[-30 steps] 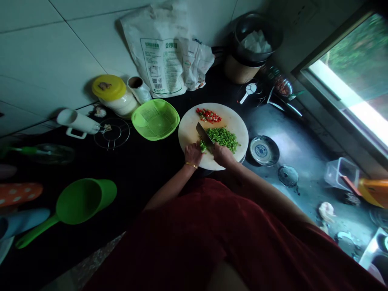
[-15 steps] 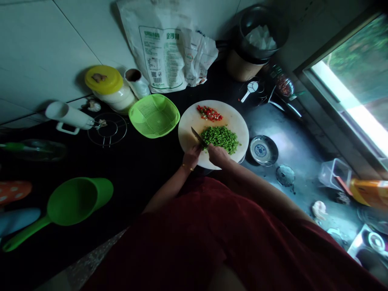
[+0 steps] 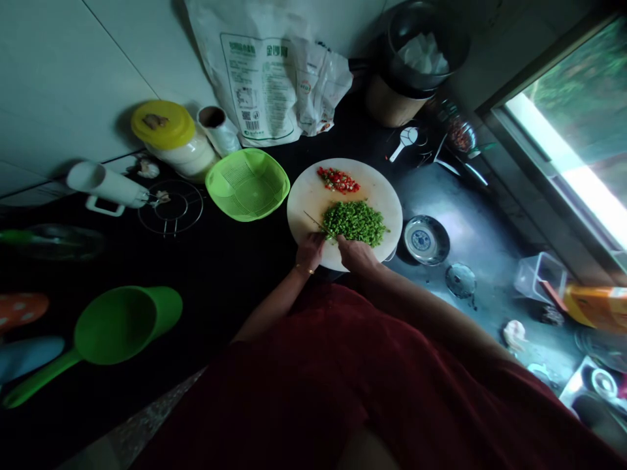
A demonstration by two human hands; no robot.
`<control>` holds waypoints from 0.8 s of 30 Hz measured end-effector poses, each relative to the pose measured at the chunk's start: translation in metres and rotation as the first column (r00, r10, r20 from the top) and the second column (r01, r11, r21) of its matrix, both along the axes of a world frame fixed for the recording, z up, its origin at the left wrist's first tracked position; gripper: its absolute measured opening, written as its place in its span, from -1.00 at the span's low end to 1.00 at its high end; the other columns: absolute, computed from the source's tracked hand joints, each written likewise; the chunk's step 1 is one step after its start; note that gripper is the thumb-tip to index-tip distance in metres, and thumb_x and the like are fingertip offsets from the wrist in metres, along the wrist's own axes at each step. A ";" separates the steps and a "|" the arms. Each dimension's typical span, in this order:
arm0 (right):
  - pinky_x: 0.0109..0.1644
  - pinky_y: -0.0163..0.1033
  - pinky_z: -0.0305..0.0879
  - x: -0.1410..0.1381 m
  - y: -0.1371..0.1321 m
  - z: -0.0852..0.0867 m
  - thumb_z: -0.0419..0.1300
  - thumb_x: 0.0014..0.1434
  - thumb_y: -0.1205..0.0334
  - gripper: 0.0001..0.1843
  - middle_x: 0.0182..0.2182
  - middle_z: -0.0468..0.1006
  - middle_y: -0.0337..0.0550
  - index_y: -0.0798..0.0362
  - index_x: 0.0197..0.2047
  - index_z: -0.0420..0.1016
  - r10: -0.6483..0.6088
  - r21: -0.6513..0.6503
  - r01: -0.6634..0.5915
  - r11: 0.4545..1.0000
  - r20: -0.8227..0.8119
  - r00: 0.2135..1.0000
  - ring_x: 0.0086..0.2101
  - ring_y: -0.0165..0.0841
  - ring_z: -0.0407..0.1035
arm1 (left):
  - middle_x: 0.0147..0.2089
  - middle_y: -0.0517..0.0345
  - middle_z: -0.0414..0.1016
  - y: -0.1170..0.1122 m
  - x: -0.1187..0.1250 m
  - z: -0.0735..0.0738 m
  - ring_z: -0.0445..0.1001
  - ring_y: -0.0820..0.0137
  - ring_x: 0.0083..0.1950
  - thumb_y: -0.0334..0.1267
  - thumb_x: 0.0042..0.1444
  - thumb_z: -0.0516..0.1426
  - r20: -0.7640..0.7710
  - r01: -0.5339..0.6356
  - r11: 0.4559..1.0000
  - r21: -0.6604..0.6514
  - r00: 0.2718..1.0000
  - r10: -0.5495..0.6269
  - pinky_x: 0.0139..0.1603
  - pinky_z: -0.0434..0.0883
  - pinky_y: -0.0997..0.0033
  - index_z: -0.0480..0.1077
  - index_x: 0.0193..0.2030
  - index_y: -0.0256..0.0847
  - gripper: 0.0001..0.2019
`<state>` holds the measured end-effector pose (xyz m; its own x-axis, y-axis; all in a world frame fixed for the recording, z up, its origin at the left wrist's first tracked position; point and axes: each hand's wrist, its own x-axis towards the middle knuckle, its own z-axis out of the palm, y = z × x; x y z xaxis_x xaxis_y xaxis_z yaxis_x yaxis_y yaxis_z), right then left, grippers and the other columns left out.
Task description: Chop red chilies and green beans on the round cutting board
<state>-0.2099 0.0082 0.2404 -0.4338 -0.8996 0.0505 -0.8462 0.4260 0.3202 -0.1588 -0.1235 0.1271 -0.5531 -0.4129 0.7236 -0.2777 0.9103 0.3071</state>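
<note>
A round white cutting board [image 3: 304, 189] lies on the dark counter in front of me. On it sit a heap of chopped green vegetable [image 3: 360, 222] and, farther back, a smaller pile of chopped red chili [image 3: 339, 180]. My right hand [image 3: 360, 254] is closed around the handle of a kitchen knife [image 3: 314, 220]; the thin blade points to the far left, seen nearly edge-on. Beside the blade, at the board's near left, my left hand [image 3: 309, 251] has its fingers curled together at the near edge of the greens. Whatever is under those fingertips is hidden.
Left of the board stand a green plastic basket [image 3: 248, 186], a yellow-lidded jar [image 3: 164, 127], a white mug [image 3: 105, 186] and a green scoop [image 3: 117, 326]. To the right are a small dish [image 3: 426, 240] and a clear plastic container [image 3: 539, 277]. A printed sack [image 3: 264, 78] leans behind.
The knife blade has tilted from showing its flat side to nearly edge-on. Both hands stay at almost the same place on the board. The view has shifted slightly.
</note>
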 end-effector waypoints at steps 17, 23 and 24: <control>-0.20 -0.24 0.33 -0.002 -0.004 0.000 -0.12 0.31 0.29 -0.66 -0.22 0.54 0.03 0.06 0.10 0.25 -0.019 0.043 0.017 0.999 0.042 0.999 -0.16 -0.20 0.48 | -0.04 -0.08 0.48 -0.003 -0.002 -0.003 0.43 0.24 0.01 -0.38 0.26 0.02 0.009 -0.005 1.000 -0.001 1.000 0.005 0.02 0.42 0.24 0.41 0.00 -0.24 -0.77; -0.20 -0.22 0.34 -0.009 -0.022 -0.015 -0.12 0.28 0.36 -0.63 -0.24 0.56 0.06 0.12 0.13 0.21 0.023 -0.015 -0.022 1.000 0.039 0.999 -0.17 -0.19 0.49 | -0.13 -0.01 0.49 -0.005 -0.006 -0.008 0.44 0.29 -0.07 -0.35 0.30 -0.01 -0.037 -0.006 1.000 0.012 0.999 0.007 -0.01 0.41 0.30 0.45 -0.10 -0.23 -0.78; -0.20 -0.22 0.34 -0.011 -0.022 -0.014 -0.13 0.29 0.34 -0.65 -0.24 0.56 0.06 0.13 0.11 0.22 0.026 -0.029 -0.025 0.999 0.045 0.999 -0.17 -0.19 0.49 | -0.15 0.00 0.48 -0.005 -0.007 -0.007 0.43 0.30 -0.07 -0.34 0.30 -0.02 -0.041 -0.007 1.000 0.008 0.999 0.007 -0.01 0.40 0.31 0.45 -0.12 -0.24 -0.78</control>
